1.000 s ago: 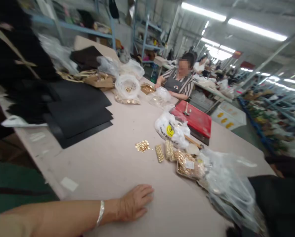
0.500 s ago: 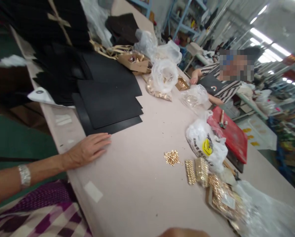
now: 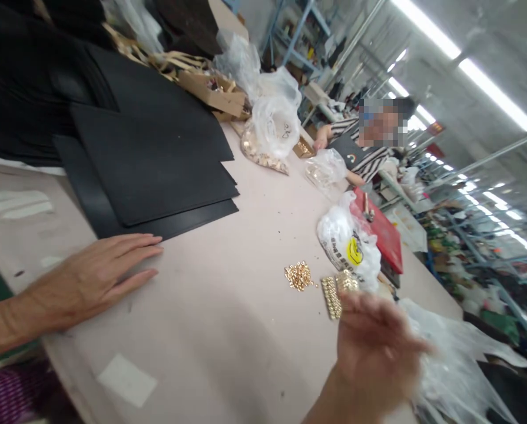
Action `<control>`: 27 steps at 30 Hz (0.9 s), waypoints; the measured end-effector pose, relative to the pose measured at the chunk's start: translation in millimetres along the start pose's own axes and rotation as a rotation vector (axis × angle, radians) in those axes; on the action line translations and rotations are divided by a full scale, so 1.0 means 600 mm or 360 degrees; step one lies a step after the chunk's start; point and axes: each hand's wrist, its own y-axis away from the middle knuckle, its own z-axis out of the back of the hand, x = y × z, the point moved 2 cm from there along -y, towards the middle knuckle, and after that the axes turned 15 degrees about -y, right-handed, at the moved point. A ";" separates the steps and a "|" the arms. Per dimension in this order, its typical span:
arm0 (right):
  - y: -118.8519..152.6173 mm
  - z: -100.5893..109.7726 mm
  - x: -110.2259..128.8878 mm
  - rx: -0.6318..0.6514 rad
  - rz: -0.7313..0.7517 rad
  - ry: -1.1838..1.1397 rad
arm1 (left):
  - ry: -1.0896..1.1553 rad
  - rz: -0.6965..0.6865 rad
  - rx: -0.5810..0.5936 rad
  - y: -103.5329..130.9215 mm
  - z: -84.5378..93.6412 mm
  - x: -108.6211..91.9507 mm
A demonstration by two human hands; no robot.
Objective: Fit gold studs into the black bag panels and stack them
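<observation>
My left hand (image 3: 108, 271) lies flat on the table (image 3: 210, 294), fingers stretched out beside the lower edge of the stacked black sheets (image 3: 157, 165). It grips nothing. Blurred by motion, my right hand (image 3: 378, 347) is raised over the table's right side, palm partly showing and thumb apart; I see nothing held in it. Just beyond its fingers are a strip of gold-coloured studs (image 3: 331, 297) and a second gold pack (image 3: 347, 281), partly covered by the hand. A small heap of loose gold-coloured pieces (image 3: 298, 275) lies to their left.
A white plastic bag with a yellow print (image 3: 351, 244) stands beside a red board (image 3: 380, 227) bearing a hammer (image 3: 368, 209). Farther back are a bag of metal pieces (image 3: 267, 141), a cardboard box (image 3: 212, 94) and a person (image 3: 351, 150). Clear plastic (image 3: 448, 353) lies at right.
My right hand has risen into view from the bottom edge toward the gold packs. The camera view has shifted and moved nearer; my left hand stays by the black sheets.
</observation>
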 end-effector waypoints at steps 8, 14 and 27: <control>-0.125 -0.047 -0.079 0.0109 0.0431 0.0812 | -0.0016 0.0016 -0.0023 0.000 -0.015 -0.004; -0.122 -0.067 -0.100 0.0129 0.0414 0.0864 | -0.0087 0.0024 -0.0068 -0.001 -0.016 -0.010; 0.034 -0.034 -0.076 0.0245 0.0136 0.0037 | 0.0794 0.0166 0.0054 -0.009 0.019 -0.087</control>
